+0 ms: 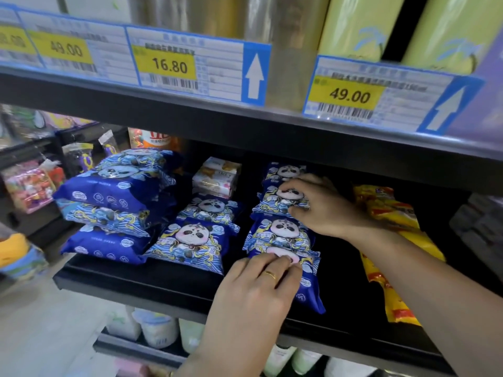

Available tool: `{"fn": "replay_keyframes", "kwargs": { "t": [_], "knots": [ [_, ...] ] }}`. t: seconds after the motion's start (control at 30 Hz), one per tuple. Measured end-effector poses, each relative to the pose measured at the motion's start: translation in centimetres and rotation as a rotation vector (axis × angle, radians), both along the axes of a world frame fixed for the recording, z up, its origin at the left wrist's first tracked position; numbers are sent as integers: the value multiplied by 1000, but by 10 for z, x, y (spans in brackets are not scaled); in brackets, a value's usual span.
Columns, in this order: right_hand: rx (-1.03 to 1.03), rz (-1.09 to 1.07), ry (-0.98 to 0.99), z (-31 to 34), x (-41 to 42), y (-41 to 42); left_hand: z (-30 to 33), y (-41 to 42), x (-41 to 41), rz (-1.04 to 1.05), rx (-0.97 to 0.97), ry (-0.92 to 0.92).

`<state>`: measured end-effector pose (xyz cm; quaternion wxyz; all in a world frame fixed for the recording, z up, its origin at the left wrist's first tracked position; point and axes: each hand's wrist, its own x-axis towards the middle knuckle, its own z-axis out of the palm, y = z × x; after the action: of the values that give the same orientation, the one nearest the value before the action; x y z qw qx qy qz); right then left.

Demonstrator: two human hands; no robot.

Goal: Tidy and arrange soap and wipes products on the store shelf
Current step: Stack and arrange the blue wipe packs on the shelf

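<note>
Blue panda-print wipes packs lie in rows on a black shelf (152,281). My left hand (253,292), with a gold ring, grips the front pack (310,287) of the right-hand row. My right hand (324,208) reaches in from the right and its curled fingers grip a pack (272,205) further back in that row. Between them lies another panda pack (280,235). A middle row has two packs, the nearer one (190,243) facing up. A stack of larger blue wipes packs (114,191) stands at the left. Boxed soaps (215,178) sit stacked behind the middle row.
Yellow and red packets (392,240) lie along the shelf's right side, under my right forearm. The upper shelf edge carries price tags (168,63) and tall cylinders (356,25). Pale bottles (158,327) stand on the shelf below. Another rack of goods (30,186) is at far left.
</note>
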<state>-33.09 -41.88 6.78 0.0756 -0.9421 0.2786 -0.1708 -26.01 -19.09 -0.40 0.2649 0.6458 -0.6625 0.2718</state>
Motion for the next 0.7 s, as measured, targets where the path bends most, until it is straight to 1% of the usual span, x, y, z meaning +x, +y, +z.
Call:
{"fn": "replay_keyframes", "kwargs": {
  "t": [0.2,0.27,0.33,0.4,0.47,0.57,0.63,0.7],
  "knots": [
    [-26,-40,21,3,0,14,4,1,2,-52,92,82],
    [-80,-33,-30,7,4,25,7,10,5,-65,116,118],
    [-122,22,-113,11,12,39,9,23,15,-60,108,154],
    [-78,101,-141,16,27,55,12,39,35,-24,77,164],
    [-20,160,-82,20,49,68,12,52,64,58,110,138],
    [47,216,85,19,86,81,10,63,104,153,270,99],
    [92,197,195,14,109,85,7,63,120,138,355,60],
    [140,163,277,9,127,86,5,61,131,111,370,31]
  ]
}}
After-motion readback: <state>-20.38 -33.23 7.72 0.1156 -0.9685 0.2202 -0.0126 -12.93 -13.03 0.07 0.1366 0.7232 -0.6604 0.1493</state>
